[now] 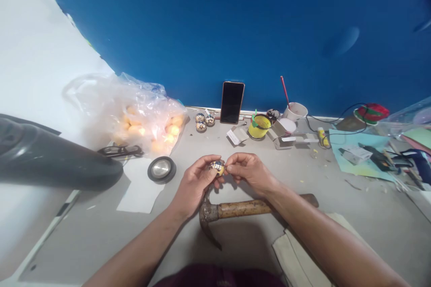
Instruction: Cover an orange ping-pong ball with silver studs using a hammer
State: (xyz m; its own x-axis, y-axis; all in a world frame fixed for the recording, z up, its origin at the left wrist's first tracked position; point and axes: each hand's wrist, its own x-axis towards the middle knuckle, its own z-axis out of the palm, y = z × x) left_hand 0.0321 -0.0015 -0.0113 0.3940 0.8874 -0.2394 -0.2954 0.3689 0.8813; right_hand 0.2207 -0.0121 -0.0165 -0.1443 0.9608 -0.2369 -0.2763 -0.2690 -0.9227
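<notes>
My left hand (195,181) has its fingers and thumb wrapped round a shiny mirrored ball (217,168), silver with yellowish reflections. At the ball's right side, thumb and forefinger of my right hand (251,171) are pinched together; anything between them is too small to make out. Under my hands lies a claw hammer (242,209) with a worn wooden handle, its head on the left and its handle passing beneath my right forearm. Three similar shiny balls (201,126) sit in a cluster at the back, near the wall.
A phone (232,102) leans on the blue wall. To the left are a plastic bag (158,94) with orange things, a round dark-rimmed lid (162,169) and glasses (121,150). A yellow cup (258,131), a white cup (296,111) and blue paper (357,166) stand or lie right.
</notes>
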